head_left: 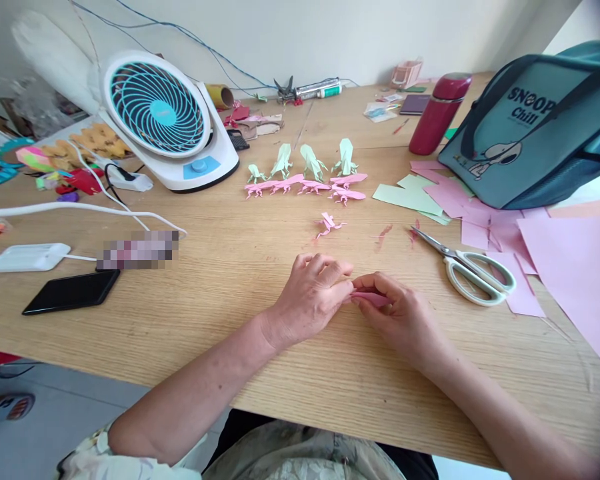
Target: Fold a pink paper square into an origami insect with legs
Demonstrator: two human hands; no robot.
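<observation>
My left hand (313, 293) and my right hand (400, 313) meet over the wooden table (230, 313), both pinching a small folded pink paper piece (370, 298) pressed against the tabletop. Just beyond them lies one small pink folded figure (329, 224). Further back stands a row of pink folded figures (310, 186) with pale green folded figures (310, 160) behind them.
White-handled scissors (467, 267) lie to the right, beside pink paper sheets (570, 267) and green sheets (410, 197). A Snoopy bag (535, 127) and a red flask (437, 113) stand at the back right. A desk fan (165, 120), a black phone (73, 291) and a white charger (27, 257) sit on the left.
</observation>
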